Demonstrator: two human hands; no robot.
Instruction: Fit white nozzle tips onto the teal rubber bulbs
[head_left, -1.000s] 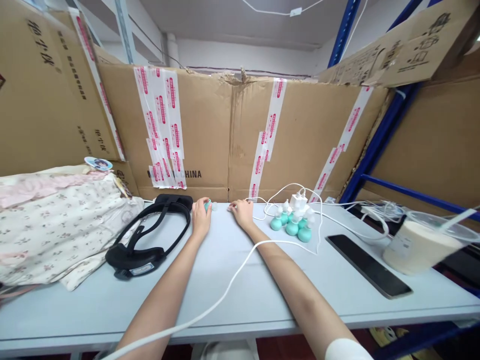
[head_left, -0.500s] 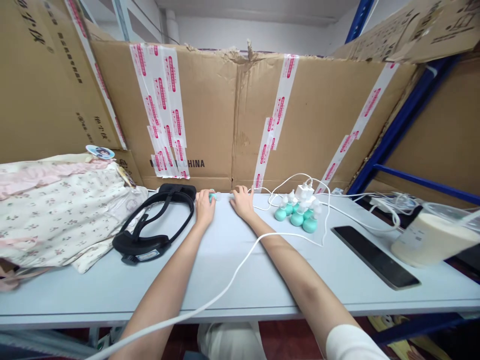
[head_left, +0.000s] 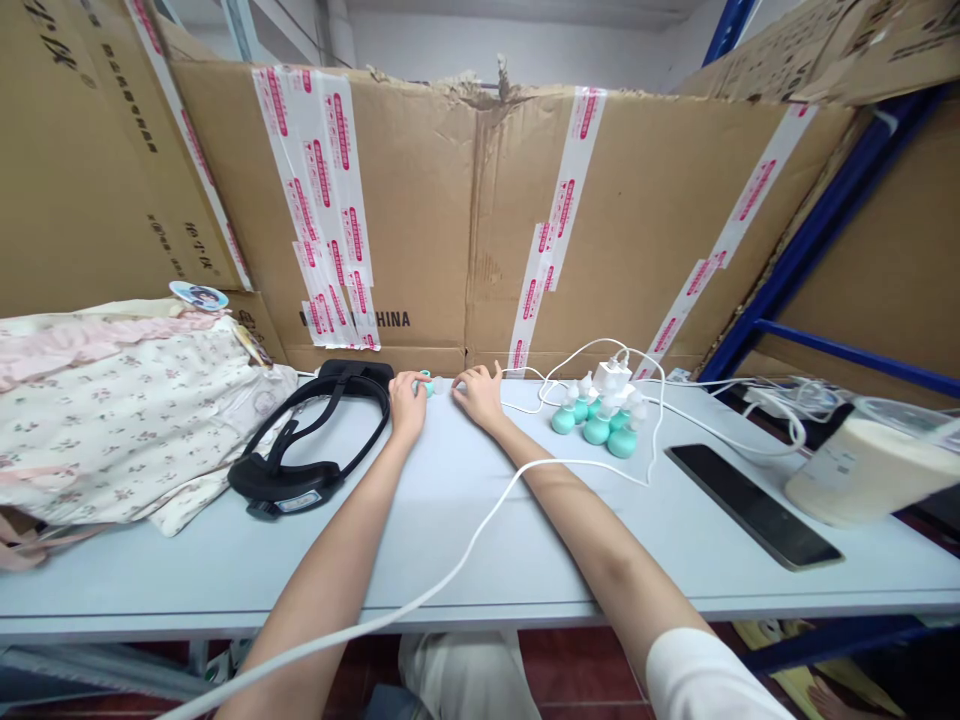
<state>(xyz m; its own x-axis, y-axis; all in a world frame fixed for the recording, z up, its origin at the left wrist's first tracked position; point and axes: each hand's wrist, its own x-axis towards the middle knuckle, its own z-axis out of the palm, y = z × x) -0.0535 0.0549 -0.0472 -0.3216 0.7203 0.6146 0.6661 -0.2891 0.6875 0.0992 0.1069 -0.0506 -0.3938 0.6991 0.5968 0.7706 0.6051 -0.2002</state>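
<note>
Near the back of the table, my left hand point(head_left: 409, 400) is closed around a small teal bottle point(head_left: 428, 384), mostly hidden by the fingers. To its right, my right hand point(head_left: 478, 393) hovers close to it with the thumb and fingers pinched together and one finger lifted. What sits in that pinch, if anything, is too small to make out. Several similar teal squeeze bottles point(head_left: 598, 428) with clear tops stand in a cluster to the right of my right hand.
A black head strap point(head_left: 277, 485) and a floral cloth bag point(head_left: 135, 420) lie to the left. A white cable point(head_left: 480, 530) crosses over my right forearm. Rightward are a white charger point(head_left: 612, 376), a black phone point(head_left: 754, 505) and a cream roll point(head_left: 862, 470). Cardboard point(head_left: 420, 220) walls the back.
The bottle in my left hand has turned, and its clear tip no longer points toward my right hand. My right hand has shifted slightly left, its fingers more curled.
</note>
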